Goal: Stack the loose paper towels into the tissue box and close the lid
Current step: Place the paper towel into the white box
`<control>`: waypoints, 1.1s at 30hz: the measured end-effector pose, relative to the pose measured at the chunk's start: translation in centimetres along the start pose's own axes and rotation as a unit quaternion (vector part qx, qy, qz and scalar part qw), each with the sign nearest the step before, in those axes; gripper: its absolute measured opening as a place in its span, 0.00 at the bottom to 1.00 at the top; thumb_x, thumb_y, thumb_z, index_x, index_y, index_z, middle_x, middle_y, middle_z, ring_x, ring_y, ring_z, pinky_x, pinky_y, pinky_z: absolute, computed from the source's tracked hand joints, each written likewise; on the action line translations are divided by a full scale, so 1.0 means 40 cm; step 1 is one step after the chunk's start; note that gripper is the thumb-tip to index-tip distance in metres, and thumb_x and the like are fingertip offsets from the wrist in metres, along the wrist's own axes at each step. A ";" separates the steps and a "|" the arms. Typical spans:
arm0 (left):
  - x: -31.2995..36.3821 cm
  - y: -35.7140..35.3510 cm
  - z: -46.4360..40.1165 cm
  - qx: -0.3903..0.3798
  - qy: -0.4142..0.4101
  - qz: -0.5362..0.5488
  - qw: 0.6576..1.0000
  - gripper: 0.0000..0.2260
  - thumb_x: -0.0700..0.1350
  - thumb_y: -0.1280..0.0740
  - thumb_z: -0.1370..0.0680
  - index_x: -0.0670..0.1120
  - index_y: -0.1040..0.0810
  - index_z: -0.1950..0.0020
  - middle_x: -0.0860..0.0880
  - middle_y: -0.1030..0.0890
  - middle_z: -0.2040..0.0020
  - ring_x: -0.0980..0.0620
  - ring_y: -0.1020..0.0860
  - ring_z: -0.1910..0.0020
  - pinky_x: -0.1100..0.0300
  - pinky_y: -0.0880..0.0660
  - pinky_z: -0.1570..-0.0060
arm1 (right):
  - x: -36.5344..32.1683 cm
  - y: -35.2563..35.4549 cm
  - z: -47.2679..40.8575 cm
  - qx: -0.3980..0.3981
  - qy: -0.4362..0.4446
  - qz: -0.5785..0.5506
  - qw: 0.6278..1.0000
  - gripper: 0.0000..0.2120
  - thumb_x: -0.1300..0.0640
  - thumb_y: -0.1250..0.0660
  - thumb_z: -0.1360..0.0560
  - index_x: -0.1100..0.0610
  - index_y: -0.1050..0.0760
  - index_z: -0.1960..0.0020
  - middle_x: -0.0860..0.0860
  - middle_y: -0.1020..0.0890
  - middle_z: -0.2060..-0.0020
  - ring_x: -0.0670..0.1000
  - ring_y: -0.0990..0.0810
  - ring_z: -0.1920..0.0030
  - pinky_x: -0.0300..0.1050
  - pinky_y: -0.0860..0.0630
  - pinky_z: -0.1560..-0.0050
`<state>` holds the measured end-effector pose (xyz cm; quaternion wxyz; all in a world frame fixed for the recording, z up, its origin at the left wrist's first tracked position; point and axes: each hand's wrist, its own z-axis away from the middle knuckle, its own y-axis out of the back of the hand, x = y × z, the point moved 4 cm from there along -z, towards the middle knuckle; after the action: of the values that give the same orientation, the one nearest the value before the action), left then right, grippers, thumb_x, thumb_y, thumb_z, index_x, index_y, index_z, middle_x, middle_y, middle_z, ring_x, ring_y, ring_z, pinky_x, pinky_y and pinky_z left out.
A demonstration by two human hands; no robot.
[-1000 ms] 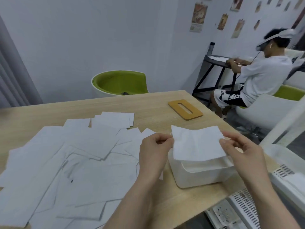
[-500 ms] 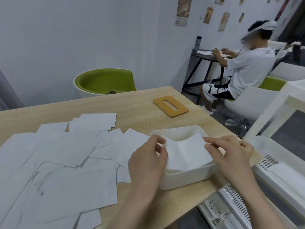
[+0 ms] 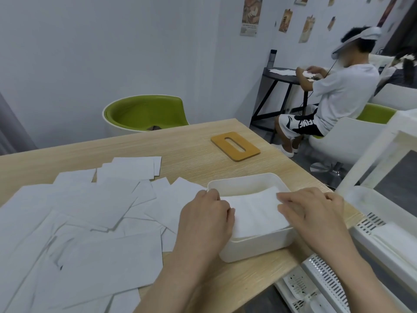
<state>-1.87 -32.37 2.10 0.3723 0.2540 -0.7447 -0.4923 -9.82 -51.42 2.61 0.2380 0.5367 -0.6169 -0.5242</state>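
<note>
The only lettering in view stood on the black-and-white shorts [image 3: 300, 125] of the seated person [image 3: 338, 91] at about two o'clock: large white block letters, partly hidden, not legible as a whole word. Print on the wall posters [image 3: 250, 15] was too small to read.

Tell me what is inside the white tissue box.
Inside the white tissue box lies a white paper towel, pressed down by the left hand and right hand. Whatever lies beneath that towel is covered and cannot be seen.

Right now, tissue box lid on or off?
Off. The wooden lid lies on the table beyond the open tissue box.
</note>
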 end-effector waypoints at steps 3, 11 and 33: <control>0.002 0.009 0.003 0.005 -0.025 -0.026 0.999 0.18 0.54 0.45 0.18 0.49 0.17 0.51 0.53 0.28 0.51 0.53 0.30 0.50 0.59 0.37 0.59 | -0.023 0.003 0.023 0.036 0.022 0.028 0.999 0.07 0.52 0.31 0.26 0.48 0.18 0.48 0.45 0.21 0.45 0.48 0.29 0.39 0.46 0.47 0.41; 0.022 -0.007 0.006 -0.054 -0.133 -0.049 0.988 0.26 0.57 0.52 0.17 0.51 0.16 0.54 0.54 0.19 0.54 0.55 0.28 0.46 0.52 0.54 0.32 | -0.062 -0.016 0.039 -0.068 0.066 0.011 0.995 0.35 0.42 0.67 0.23 0.46 0.19 0.50 0.38 0.19 0.52 0.39 0.26 0.43 0.37 0.58 0.32; -0.007 -0.010 0.028 -0.055 -0.137 0.057 0.987 0.20 0.60 0.48 0.18 0.56 0.24 0.33 0.54 0.31 0.29 0.57 0.39 0.29 0.53 0.57 0.31 | -0.099 -0.010 0.041 -0.081 0.048 0.003 0.996 0.28 0.36 0.58 0.26 0.45 0.21 0.58 0.38 0.20 0.60 0.38 0.26 0.48 0.42 0.50 0.31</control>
<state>-2.61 -31.72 1.36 0.3075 0.1205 -0.7739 -0.5404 -9.82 -47.13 2.76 0.3114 0.5386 -0.5619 -0.5451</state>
